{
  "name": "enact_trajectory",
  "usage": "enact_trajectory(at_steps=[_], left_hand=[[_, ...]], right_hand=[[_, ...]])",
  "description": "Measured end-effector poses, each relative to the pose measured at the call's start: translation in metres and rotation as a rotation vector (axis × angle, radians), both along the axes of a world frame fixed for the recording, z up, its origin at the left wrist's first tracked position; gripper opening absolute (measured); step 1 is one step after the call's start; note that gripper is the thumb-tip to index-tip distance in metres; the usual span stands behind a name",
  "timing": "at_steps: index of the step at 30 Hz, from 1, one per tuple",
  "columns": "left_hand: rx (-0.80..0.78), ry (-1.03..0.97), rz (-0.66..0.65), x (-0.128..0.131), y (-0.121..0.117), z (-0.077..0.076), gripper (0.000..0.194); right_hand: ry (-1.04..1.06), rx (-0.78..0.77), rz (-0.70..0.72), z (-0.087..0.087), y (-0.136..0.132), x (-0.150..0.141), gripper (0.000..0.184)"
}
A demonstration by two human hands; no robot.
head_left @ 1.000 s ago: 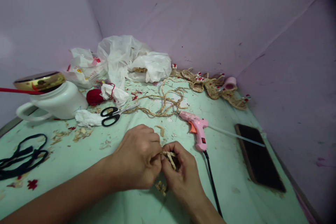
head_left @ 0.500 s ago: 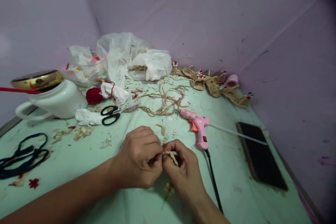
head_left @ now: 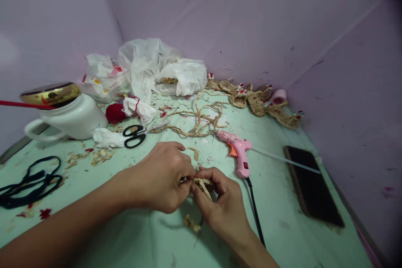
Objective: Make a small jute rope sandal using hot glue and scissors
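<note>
Above a pale green tablecloth (head_left: 276,217), a person's left hand (head_left: 166,178) and right hand (head_left: 221,201) are meeting at a braided straw piece (head_left: 204,185), which is sitting between them. The right thumb and fingers are pinching it; the left fingers are curling narrowly together, gripping its left end. A frayed straw tuft (head_left: 192,223) is showing just below, at 6 o'clock from the hands. A pink glue gun (head_left: 241,155) is lying at 2 o'clock, a smartphone (head_left: 310,188) at 3, black-handled scissors (head_left: 142,134) at 10 and tangled braided cord (head_left: 198,119) at 12, while beaded woven slippers (head_left: 256,106) are lining the wall (head_left: 201,16) at 1 o'clock
</note>
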State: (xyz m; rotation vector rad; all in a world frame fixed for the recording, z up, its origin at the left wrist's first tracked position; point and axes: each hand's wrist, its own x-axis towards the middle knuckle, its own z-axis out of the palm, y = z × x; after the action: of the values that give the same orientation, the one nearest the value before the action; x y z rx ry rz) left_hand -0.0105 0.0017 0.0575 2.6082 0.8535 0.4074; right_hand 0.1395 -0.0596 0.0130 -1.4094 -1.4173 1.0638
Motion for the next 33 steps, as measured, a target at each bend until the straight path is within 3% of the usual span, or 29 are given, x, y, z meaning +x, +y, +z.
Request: enact_trajectory(at_steps=[3, 8, 16, 18, 23, 27, 33], left_hand=[[0.022, -0.072, 0.037, 0.003, -0.005, -0.010, 0.011], [0.185, -0.253, 0.068, 0.007, -0.011, -0.027, 0.012], [0.290, -0.371, 0.118, 0.009, -0.015, -0.039, 0.014], [0.165, -0.353, 0.124, 0.007, -0.013, -0.037, 0.014], [-0.396, -0.249, 0.151, 0.001, 0.000, -0.024, 0.019], [-0.488, -0.214, 0.188, -0.001, 0.004, -0.018, 0.019], [-0.580, -0.134, 0.262, -0.002, 0.000, -0.019, 0.016]], right_hand=[[-0.020, 0.011, -0.018, 0.000, -0.001, 0.000, 0.004], [0.038, -0.048, -0.047, 0.000, 0.000, -0.001, 0.002], [0.097, -0.096, -0.038, 0.000, 0.001, 0.000, 0.004], [0.146, -0.126, -0.034, 0.000, 0.003, 0.003, 0.005], [0.288, -0.262, -0.022, -0.002, 0.009, 0.009, 0.014], [0.308, -0.275, -0.047, -0.003, 0.011, 0.008, 0.016], [0.368, -0.233, -0.151, 0.002, 0.012, 0.006, 0.033]])
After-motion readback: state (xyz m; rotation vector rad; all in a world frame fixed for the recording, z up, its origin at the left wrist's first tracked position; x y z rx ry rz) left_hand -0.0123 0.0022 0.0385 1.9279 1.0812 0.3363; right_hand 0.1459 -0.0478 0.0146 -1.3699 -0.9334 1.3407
